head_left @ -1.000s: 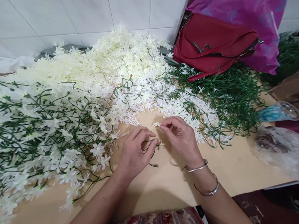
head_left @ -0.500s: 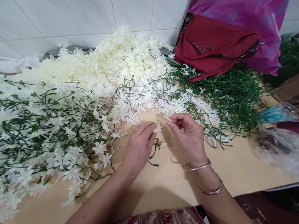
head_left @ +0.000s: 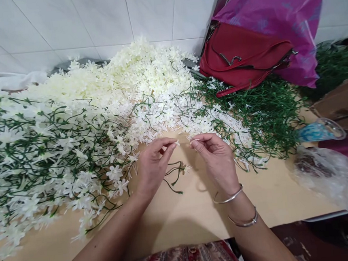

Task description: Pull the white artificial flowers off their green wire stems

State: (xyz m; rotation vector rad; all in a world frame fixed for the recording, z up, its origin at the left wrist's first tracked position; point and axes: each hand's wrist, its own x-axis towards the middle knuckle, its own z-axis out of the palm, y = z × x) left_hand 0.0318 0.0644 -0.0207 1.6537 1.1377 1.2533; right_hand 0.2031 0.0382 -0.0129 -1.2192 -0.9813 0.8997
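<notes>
Pinching white piece now — left hand

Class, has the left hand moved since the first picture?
Yes: the left hand has moved forward, away from the person, judged against the green sprig lying on the table.

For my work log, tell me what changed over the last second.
The left hand moved forward, away from the green sprig, and its fingers now pinch a small pale piece. The right hand stayed nearby, fingers closed. White flowers and red bag stayed put.
</notes>
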